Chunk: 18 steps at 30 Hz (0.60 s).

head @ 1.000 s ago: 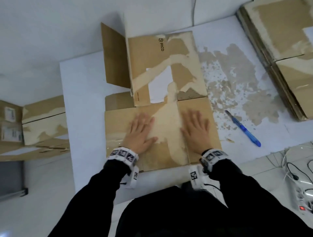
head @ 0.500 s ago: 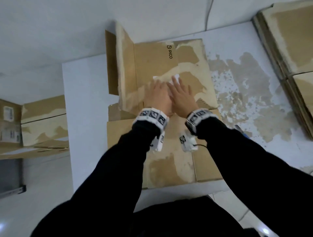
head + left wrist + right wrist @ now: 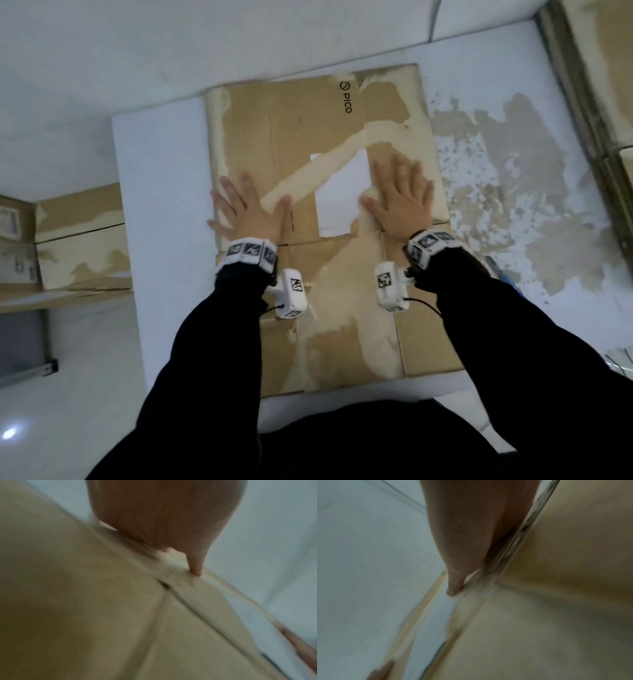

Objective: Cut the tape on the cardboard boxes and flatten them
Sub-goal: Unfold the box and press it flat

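Note:
A brown cardboard box printed PICO lies collapsed on the white table, scarred with pale torn tape marks and a white label. My left hand presses flat on its left part, fingers spread. My right hand presses flat on its right part beside the label. Both wrist views are blurred; each shows a palm lying on cardboard, thumb down. The blue cutter is mostly hidden behind my right sleeve.
More flattened cardboard lies stacked at the table's far right. Taped boxes stand on the floor to the left. The table surface right of the box is scraped brown.
The upright flap at the box's left has been folded down flat. My hands moved from the near panel to the far panel, then spread apart.

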Available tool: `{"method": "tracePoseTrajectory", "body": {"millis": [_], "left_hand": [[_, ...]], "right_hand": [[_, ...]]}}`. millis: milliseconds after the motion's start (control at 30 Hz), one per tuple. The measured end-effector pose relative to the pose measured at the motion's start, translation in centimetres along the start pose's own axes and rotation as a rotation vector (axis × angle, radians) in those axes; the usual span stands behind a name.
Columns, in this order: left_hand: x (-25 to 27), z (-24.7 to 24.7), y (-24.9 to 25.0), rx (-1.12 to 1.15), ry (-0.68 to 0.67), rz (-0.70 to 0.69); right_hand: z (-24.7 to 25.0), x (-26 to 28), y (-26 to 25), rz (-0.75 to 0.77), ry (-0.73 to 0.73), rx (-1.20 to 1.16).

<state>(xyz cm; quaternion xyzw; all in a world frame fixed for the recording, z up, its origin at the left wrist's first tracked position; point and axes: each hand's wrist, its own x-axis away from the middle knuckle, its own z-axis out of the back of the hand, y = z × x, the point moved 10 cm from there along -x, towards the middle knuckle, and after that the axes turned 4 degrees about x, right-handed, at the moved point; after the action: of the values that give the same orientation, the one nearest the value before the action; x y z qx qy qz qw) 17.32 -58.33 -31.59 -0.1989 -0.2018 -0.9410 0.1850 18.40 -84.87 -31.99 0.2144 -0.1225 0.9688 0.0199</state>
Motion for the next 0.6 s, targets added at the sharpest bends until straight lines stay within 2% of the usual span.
{"method": "tracePoseTrajectory", "body": {"millis": [67, 100, 200, 300, 367, 467, 600], "left_hand": [[0.7, 0.5, -2.3, 0.064, 0.008, 0.003], [1.4, 1.3, -3.3, 0.100, 0.054, 0.013], [4.8, 2.8, -7.0, 0.225, 0.239, 0.205], [7.2, 1.5, -9.7, 0.417, 0.247, 0.398], [7.3, 1.1, -11.1, 0.591, 0.247, 0.447], [7.4, 1.4, -11.0, 0.525, 0.234, 0.362], [8.7, 2.8, -10.1, 0.533, 0.360, 0.287]], "right_hand": [[1.0, 1.8, 3.6, -0.077, 0.079, -0.058], [1.6, 2.9, 5.3, -0.140, 0.149, -0.102], [2.5, 6.4, 9.3, -0.363, 0.346, -0.288], [1.0, 7.5, 10.9, -0.483, 0.264, -0.401], [1.1, 7.3, 10.5, -0.442, 0.205, -0.420], [1.6, 7.5, 9.7, -0.351, 0.195, -0.448], [2.7, 8.2, 8.6, -0.249, 0.239, -0.539]]}}
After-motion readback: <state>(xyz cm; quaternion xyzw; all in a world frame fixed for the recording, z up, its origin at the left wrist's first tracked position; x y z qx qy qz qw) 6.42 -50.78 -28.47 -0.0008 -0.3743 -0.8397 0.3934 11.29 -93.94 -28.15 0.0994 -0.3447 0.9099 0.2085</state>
